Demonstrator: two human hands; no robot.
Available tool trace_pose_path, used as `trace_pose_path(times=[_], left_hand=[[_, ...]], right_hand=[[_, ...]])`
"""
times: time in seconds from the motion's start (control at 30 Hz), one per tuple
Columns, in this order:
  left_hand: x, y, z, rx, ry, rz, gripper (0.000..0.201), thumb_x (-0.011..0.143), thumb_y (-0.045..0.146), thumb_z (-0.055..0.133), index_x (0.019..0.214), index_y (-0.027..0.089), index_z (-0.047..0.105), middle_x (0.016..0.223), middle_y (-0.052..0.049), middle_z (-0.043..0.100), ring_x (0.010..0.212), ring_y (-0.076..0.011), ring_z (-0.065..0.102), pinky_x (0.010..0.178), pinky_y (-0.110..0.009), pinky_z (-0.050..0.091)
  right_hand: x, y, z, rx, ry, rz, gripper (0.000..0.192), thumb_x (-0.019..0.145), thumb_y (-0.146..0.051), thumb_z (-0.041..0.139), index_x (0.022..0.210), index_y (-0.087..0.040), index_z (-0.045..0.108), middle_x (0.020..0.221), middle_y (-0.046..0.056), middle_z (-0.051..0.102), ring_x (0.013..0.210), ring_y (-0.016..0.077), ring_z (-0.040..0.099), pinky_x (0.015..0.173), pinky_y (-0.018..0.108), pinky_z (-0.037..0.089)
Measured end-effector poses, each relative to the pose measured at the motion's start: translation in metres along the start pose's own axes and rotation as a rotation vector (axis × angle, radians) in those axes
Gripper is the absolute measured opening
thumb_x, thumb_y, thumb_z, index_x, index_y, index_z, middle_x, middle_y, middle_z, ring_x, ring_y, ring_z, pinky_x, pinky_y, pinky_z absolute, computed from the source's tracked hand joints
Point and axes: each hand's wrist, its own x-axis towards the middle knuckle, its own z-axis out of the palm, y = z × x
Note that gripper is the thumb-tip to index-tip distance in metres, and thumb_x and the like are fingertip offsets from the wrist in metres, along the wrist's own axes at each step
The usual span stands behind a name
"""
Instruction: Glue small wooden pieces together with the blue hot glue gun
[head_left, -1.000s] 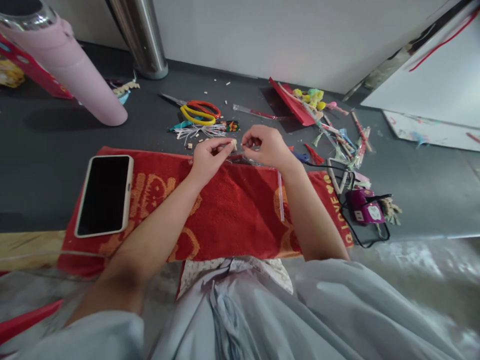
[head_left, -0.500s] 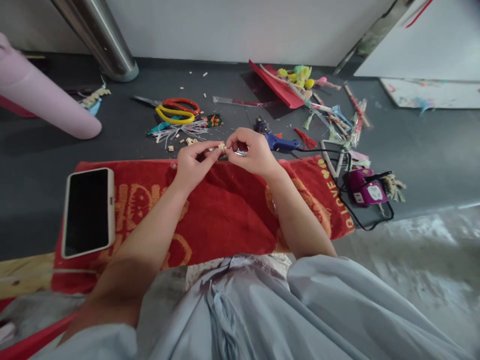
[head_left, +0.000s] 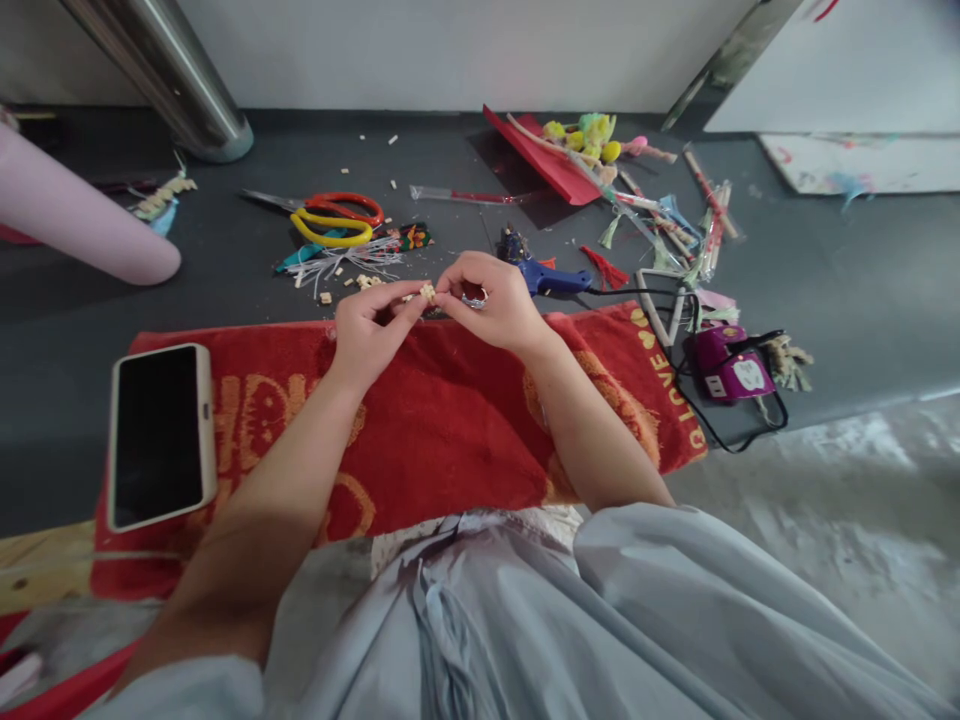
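A small cluster of cream-coloured blocks (head_left: 427, 292) is held up above the back edge of the red towel (head_left: 450, 420). My left hand (head_left: 367, 335) pinches its left side between thumb and fingers. From the other side, my right hand (head_left: 491, 305) has its thumb and fingertips closed at the cluster's right edge; a shiny silvery thing shows inside the curl of its fingers, too small to name. Loose cream pieces (head_left: 369, 282) lie on the dark table just beyond my left hand. A blue glue gun (head_left: 555, 278) rests right behind my right hand.
Scissors with red and yellow handles (head_left: 337, 225) lie behind white strands. A tablet-like device (head_left: 161, 435) lies on the towel's left. At right are a purple power socket (head_left: 731, 370), a black cord and craft scraps. A pink cylinder (head_left: 82, 205) juts in at left.
The view has shifted slightly, so most things appear a little further left. Both hands keep the small cluster pinched between them, with little change in their grip.
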Motion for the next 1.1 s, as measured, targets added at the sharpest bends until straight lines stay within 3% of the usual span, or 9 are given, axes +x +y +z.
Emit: trace_pose_path(times=[0.27, 0.5, 0.63, 0.73, 0.9, 1.1], left_hand=[[-0.003, -0.003, 0.0, 0.062, 0.026, -0.015, 0.028, 0.077, 0.044, 0.071, 0.089, 0.02, 0.078, 0.061, 0.0, 0.067, 0.051, -0.008, 0.051, 0.052, -0.022, 0.041], [-0.004, -0.004, -0.001, 0.107, 0.039, 0.043, 0.027, 0.077, 0.045, 0.071, 0.084, 0.02, 0.079, 0.074, -0.005, 0.075, 0.057, -0.0114, 0.06, 0.054, -0.024, 0.046], [-0.004, -0.004, -0.001, 0.071, 0.028, 0.023, 0.028, 0.076, 0.046, 0.071, 0.085, 0.021, 0.078, 0.063, -0.002, 0.07, 0.052, -0.0099, 0.054, 0.052, -0.024, 0.043], [-0.001, -0.002, 0.002, -0.045, 0.009, -0.079, 0.029, 0.074, 0.046, 0.074, 0.086, 0.02, 0.077, 0.055, 0.002, 0.061, 0.044, -0.0061, 0.044, 0.047, -0.022, 0.037], [0.004, 0.007, 0.006, -0.418, -0.02, -0.377, 0.029, 0.068, 0.046, 0.078, 0.08, 0.021, 0.071, 0.043, 0.008, 0.045, 0.035, -0.0028, 0.029, 0.036, -0.02, 0.024], [0.007, 0.023, 0.001, -0.61, -0.199, -0.672, 0.034, 0.065, 0.044, 0.081, 0.066, 0.021, 0.057, 0.036, 0.012, 0.028, 0.032, -0.0016, 0.021, 0.033, -0.017, 0.019]], right_hand=[[0.0, 0.005, 0.001, 0.007, -0.004, -0.002, 0.032, 0.093, -0.044, 0.054, 0.078, -0.017, 0.06, 0.069, 0.0, 0.054, 0.066, 0.0105, 0.047, 0.063, 0.026, 0.039], [0.001, 0.007, 0.002, 0.048, -0.011, 0.025, 0.033, 0.09, -0.046, 0.059, 0.074, -0.016, 0.062, 0.066, 0.0, 0.054, 0.066, 0.0107, 0.047, 0.064, 0.027, 0.04], [0.001, 0.005, 0.003, 0.084, 0.005, 0.09, 0.029, 0.087, -0.04, 0.063, 0.072, -0.016, 0.064, 0.066, 0.0, 0.056, 0.062, 0.0093, 0.045, 0.061, 0.026, 0.038], [0.001, 0.002, 0.003, 0.108, 0.027, 0.184, 0.023, 0.084, -0.035, 0.066, 0.072, -0.015, 0.066, 0.068, 0.0, 0.058, 0.061, 0.0082, 0.044, 0.06, 0.025, 0.038], [0.002, -0.003, 0.001, 0.168, 0.071, 0.278, 0.018, 0.081, -0.032, 0.067, 0.076, -0.015, 0.067, 0.071, 0.0, 0.06, 0.066, 0.009, 0.049, 0.065, 0.025, 0.042], [0.002, 0.003, 0.008, 0.383, 0.04, 0.383, 0.029, 0.082, -0.042, 0.067, 0.088, -0.014, 0.068, 0.079, 0.001, 0.064, 0.072, 0.0093, 0.055, 0.065, 0.023, 0.047]])
